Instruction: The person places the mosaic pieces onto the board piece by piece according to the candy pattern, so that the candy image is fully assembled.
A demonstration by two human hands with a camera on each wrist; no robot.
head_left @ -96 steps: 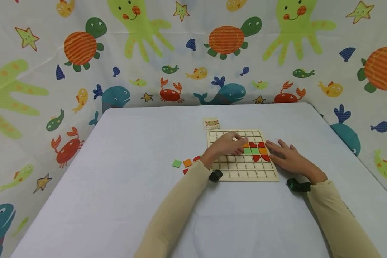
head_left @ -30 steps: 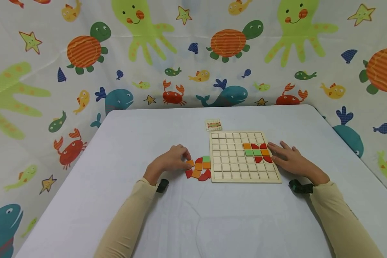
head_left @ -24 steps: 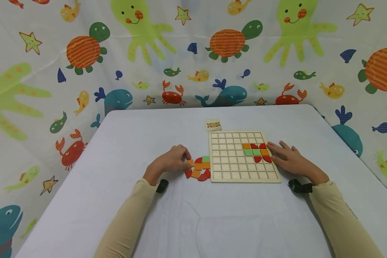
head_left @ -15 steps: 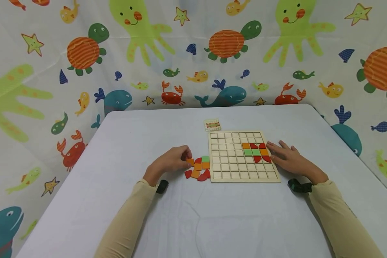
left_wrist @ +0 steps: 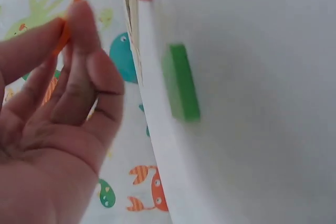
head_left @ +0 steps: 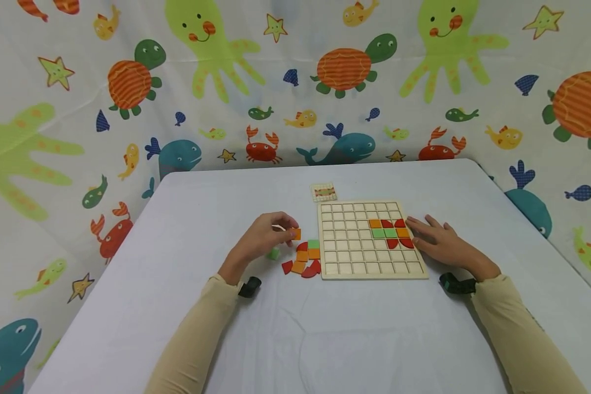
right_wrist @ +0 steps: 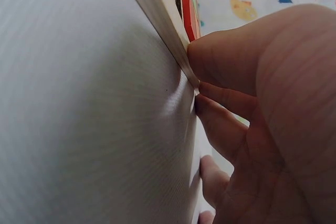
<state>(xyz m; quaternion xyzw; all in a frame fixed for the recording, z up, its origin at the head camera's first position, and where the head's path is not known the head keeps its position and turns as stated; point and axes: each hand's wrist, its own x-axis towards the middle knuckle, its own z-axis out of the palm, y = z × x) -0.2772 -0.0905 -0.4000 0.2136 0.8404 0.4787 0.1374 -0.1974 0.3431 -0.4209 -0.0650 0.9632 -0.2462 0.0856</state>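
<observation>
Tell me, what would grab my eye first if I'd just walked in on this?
Probably the bright sea-animal cloth hanging behind the white table. Next, the pale gridded board on the table, with red, orange and green tiles toward its right side. Then the left hand, left of the board, pinching an orange tile.

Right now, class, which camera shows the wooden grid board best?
The head view: it shows the wooden grid board nearly whole, with tiles in some squares. The left wrist view catches only a strip of its edge; the right wrist view, mainly one edge, touched by the right hand.
</observation>
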